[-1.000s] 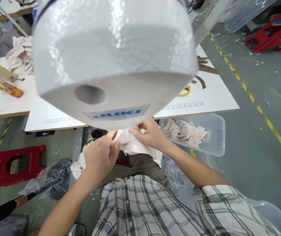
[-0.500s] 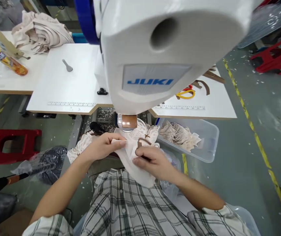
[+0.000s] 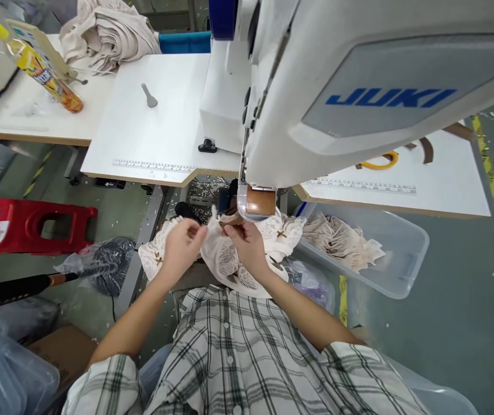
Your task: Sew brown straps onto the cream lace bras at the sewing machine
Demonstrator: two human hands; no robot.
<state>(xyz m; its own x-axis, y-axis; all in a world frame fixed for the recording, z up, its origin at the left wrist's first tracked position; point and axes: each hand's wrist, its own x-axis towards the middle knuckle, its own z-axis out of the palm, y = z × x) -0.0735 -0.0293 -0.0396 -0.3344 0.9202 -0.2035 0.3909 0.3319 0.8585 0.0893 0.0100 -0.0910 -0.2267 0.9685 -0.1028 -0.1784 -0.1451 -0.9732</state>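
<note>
A cream lace garment piece (image 3: pixel 225 259) hangs below the sewing machine's brown-faced needle end (image 3: pixel 260 202). My right hand (image 3: pixel 249 248) pinches its upper edge, where a bit of brown strip shows at the fingertips. Just left of that edge, my left hand (image 3: pixel 181 245) has thumb and fingers drawn together; whatever they hold is too small to make out. More cream lace with a small brown bow (image 3: pixel 282 234) lies right of my right hand. Another lace part (image 3: pixel 157 248) with a bow lies beyond my left hand.
The white JUKI machine head (image 3: pixel 359 104) overhangs the right side. A clear bin (image 3: pixel 406 253) of folded cream pieces stands right. On the white table (image 3: pixel 173 115) lies a grey tool (image 3: pixel 149 96); yellow-handled scissors (image 3: pixel 380 161) lie right. A red stool (image 3: pixel 34 225) stands left.
The white cloth between my hands has turned, and its lace now shows. My left hand has come off the cloth edge it held. The view has shifted right-to-left, putting the machine farther right.
</note>
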